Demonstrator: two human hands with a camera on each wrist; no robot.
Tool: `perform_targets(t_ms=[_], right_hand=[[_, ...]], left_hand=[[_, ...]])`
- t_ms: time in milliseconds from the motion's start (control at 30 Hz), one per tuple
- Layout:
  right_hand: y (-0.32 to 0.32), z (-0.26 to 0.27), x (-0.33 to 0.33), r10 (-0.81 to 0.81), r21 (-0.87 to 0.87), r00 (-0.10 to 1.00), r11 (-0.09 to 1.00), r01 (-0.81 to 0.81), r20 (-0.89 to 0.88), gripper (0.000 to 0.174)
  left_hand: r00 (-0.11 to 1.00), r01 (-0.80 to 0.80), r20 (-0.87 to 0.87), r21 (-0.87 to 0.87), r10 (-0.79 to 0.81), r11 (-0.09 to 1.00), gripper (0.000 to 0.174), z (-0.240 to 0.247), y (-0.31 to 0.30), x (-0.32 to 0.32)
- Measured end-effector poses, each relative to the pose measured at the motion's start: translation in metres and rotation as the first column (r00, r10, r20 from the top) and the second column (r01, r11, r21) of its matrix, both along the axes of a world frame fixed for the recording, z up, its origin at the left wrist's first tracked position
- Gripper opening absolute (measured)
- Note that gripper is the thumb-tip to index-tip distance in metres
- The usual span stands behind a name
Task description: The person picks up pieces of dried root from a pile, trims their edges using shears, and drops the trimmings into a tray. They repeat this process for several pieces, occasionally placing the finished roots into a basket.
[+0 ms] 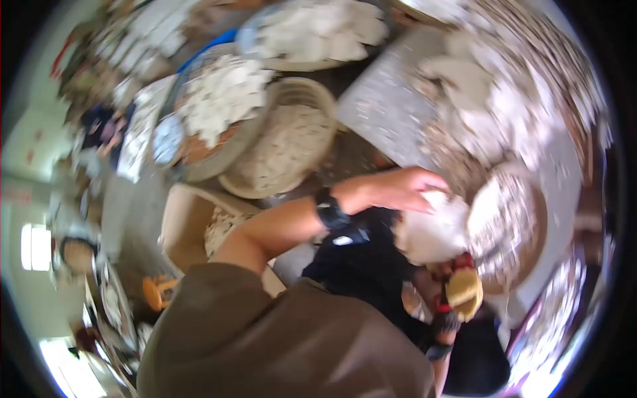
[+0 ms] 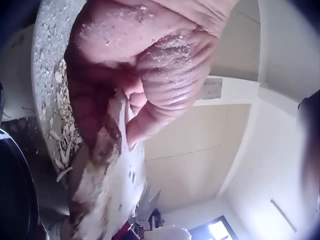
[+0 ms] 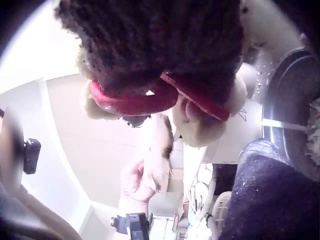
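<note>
My left hand (image 1: 398,189) pinches the edge of a flat, whitish piece (image 1: 434,229) with a rough brown rim. In the left wrist view, thumb and fingers of the left hand (image 2: 145,65), dusted with white flakes, grip the piece (image 2: 120,180), which hangs down. The right hand (image 1: 458,285), in a dark covering with yellowish padding, grips red-handled scissors at the piece's lower edge. Red handle loops (image 3: 135,102) show in the right wrist view below the dark-covered right hand (image 3: 155,55); the piece (image 3: 157,150) hangs between them and the left hand (image 3: 135,185).
A round basin (image 1: 541,245) heaped with pale scraps stands beside the hands. Pale pieces (image 1: 511,113) are piled on a grey table (image 1: 385,99). Baskets (image 1: 322,99) of similar material and a beige tub (image 1: 179,225) stand to the left. Another person (image 1: 106,132) is farther off.
</note>
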State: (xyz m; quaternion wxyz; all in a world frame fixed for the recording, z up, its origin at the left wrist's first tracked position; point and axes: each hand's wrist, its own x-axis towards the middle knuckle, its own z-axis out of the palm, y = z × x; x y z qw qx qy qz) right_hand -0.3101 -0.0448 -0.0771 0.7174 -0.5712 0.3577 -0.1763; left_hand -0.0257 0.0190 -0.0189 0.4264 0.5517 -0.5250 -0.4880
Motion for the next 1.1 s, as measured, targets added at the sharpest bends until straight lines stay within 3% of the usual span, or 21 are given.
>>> perform_targets(t_ms=[33,100,133,167,200,233,267,300,400,467,500,567,667,767,800,867,900,967,1000,1067,1100], right_hand=[[-0.013,-0.009,-0.013,0.071,-0.068,0.996,0.995,-0.067,0.049,0.036],[-0.022,-0.054,-0.035,-0.008,-0.081,0.991,0.996,0.020,0.134,0.037],[-0.027,-0.075,-0.047,-0.045,-0.087,0.983,0.994,0.061,0.177,0.038],[-0.022,-0.079,-0.043,-0.130,0.024,0.958,0.991,0.128,0.256,0.039],[-0.018,-0.081,-0.041,-0.221,0.135,0.919,0.973,0.186,0.328,0.040],[-0.018,-0.089,-0.043,-0.321,0.368,0.853,0.915,0.166,0.412,0.040],[-0.018,-0.097,-0.046,-0.449,0.581,0.771,0.804,0.127,0.452,0.040],[-0.018,-0.089,-0.043,-0.367,0.506,0.817,0.855,0.109,0.444,0.042],[-0.021,-0.062,-0.039,-0.125,0.211,0.931,0.976,0.053,0.342,0.048],[-0.014,-0.051,-0.032,-0.290,0.413,0.854,0.905,0.099,0.432,0.052],[-0.008,-0.069,-0.027,-0.264,0.169,0.901,0.961,0.218,0.344,0.047],[0.001,-0.091,-0.014,-0.360,-0.359,0.932,0.866,0.349,0.037,0.037],[0.000,-0.089,-0.012,-0.292,-0.131,0.936,0.938,0.320,0.195,0.037],[-0.011,-0.036,-0.017,-0.163,0.170,0.901,0.980,0.102,0.402,0.032],[-0.010,-0.026,-0.016,-0.177,0.109,0.947,0.982,0.153,0.267,0.030],[-0.005,-0.031,-0.011,-0.407,0.501,0.849,0.841,0.204,0.337,0.029],[-0.006,-0.029,-0.012,-0.467,0.692,0.820,0.711,0.126,0.331,0.036],[-0.010,-0.019,-0.013,-0.623,0.957,0.759,0.291,-0.001,0.190,0.050],[-0.004,-0.043,-0.013,-0.607,0.904,0.671,0.260,-0.339,0.425,0.064],[0.002,-0.063,-0.016,-0.593,0.761,0.529,0.242,-0.602,0.607,0.063],[0.000,-0.061,-0.017,-0.584,0.782,0.552,0.261,-0.567,0.595,0.048]], left_hand=[[0.996,0.091,-0.013,-0.013,-0.091,0.996,0.045,0.003,-0.012,-0.006],[0.973,0.072,-0.227,0.089,-0.051,0.993,0.038,-0.011,-0.023,-0.015],[0.998,0.043,0.050,0.005,-0.043,0.999,0.039,-0.005,-0.027,-0.018],[0.961,-0.029,-0.271,0.132,0.065,0.991,0.043,-0.002,-0.027,-0.027],[0.948,-0.118,-0.278,0.153,0.158,0.981,0.047,0.001,-0.027,-0.033],[0.901,-0.152,-0.363,0.254,0.240,0.955,0.049,-0.005,-0.026,-0.036],[0.787,-0.184,-0.530,0.283,0.314,0.941,0.047,0.000,-0.026,-0.045],[0.635,-0.212,-0.666,0.338,0.392,0.917,0.046,0.004,-0.021,-0.055],[0.737,-0.204,-0.576,0.309,0.354,0.929,0.043,-0.007,-0.011,-0.076],[0.796,-0.225,-0.503,0.270,0.337,0.936,0.036,-0.015,-0.004,-0.086],[0.803,-0.267,-0.478,0.248,0.357,0.931,0.034,-0.016,-0.005,-0.092],[0.732,-0.351,-0.545,0.215,0.410,0.912,0.032,-0.013,-0.012,-0.100],[0.688,-0.430,-0.581,0.157,0.435,0.889,0.033,-0.013,-0.014,-0.095],[0.710,-0.462,-0.548,0.113,0.443,0.880,0.035,-0.014,-0.015,-0.079],[0.720,-0.470,-0.530,0.102,0.447,0.877,0.036,-0.013,-0.014,-0.072],[0.754,-0.495,-0.453,0.086,0.476,0.865,0.039,-0.010,-0.015,-0.064],[0.762,-0.492,-0.447,0.070,0.468,0.868,0.040,-0.007,-0.016,-0.060],[0.802,-0.470,-0.392,0.054,0.452,0.881,0.042,-0.007,-0.015,-0.050],[0.820,-0.458,-0.363,0.047,0.443,0.888,0.042,-0.007,-0.014,-0.047],[0.824,-0.440,-0.371,0.059,0.429,0.896,0.045,-0.002,-0.015,-0.045],[0.825,-0.429,-0.378,0.065,0.420,0.901,0.047,-0.001,-0.016,-0.045]])
